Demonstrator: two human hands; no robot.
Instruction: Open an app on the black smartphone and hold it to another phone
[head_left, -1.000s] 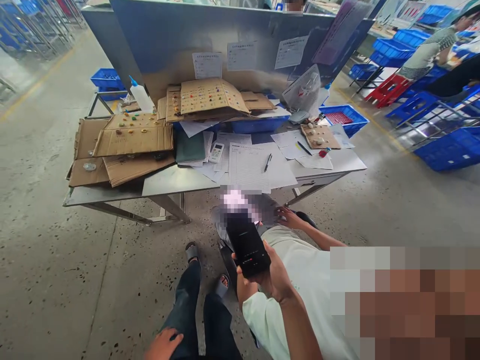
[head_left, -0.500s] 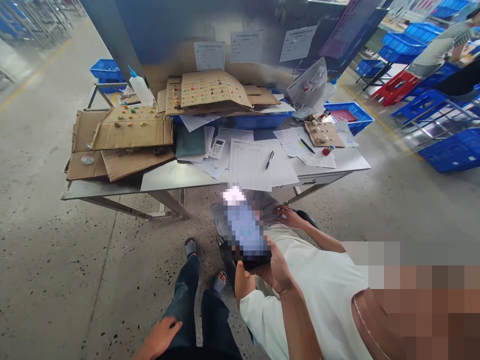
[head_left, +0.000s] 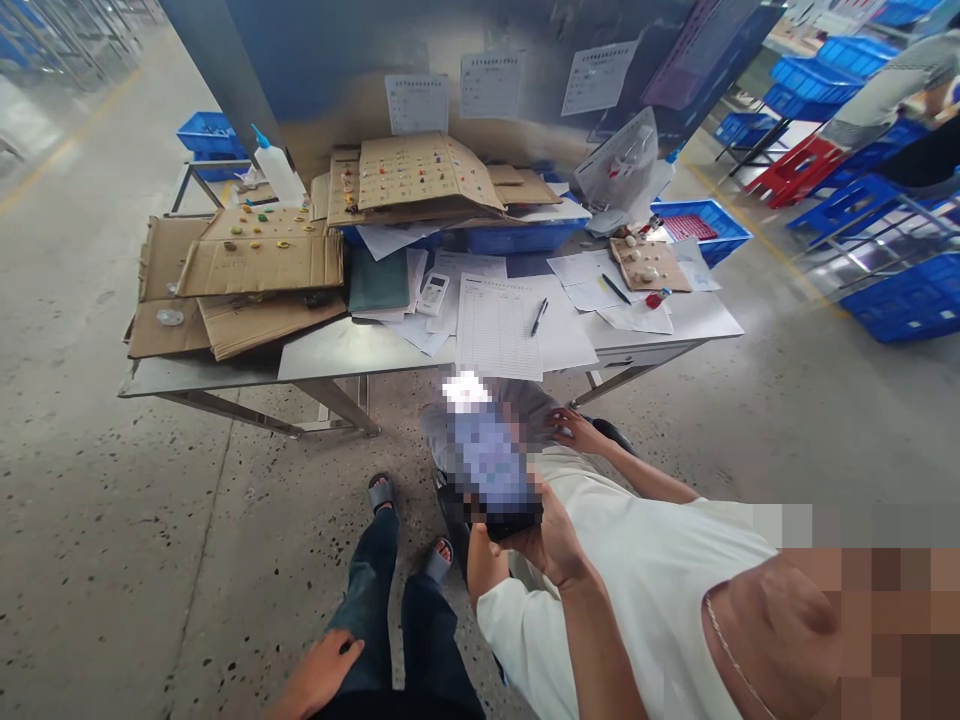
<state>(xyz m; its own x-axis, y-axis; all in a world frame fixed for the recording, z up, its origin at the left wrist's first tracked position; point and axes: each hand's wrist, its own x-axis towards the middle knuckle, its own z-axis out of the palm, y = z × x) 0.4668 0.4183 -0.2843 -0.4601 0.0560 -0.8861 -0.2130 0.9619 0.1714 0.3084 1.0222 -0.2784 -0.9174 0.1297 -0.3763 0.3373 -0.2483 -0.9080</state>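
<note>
In my right hand [head_left: 551, 540] is a black mobile phone [head_left: 514, 522], held upright above the seated person's lap. Its screen is pixelated, so I cannot read it. The fingers wrap around the lower part of the phone. My left hand [head_left: 324, 668] hangs low beside my left thigh with nothing in it; a gap shows between thumb and forefinger, and the other fingers are partly hidden. Beyond the phone, a printed form [head_left: 495, 325] lies at the edge of the metal table [head_left: 319, 355], with a pen [head_left: 539, 317] on it.
A seated person in a white shirt [head_left: 637, 570] is close on my right, one hand resting on a leg. Cardboard sheets [head_left: 262, 265] with small coloured pieces, a remote control [head_left: 434, 295], a white bottle [head_left: 279, 172] and a blue basket [head_left: 720, 235] occupy the table area.
Both of my hands and the phone stay in nearly the same place. The view has shifted very slightly, and the seated person's head has moved a little.
</note>
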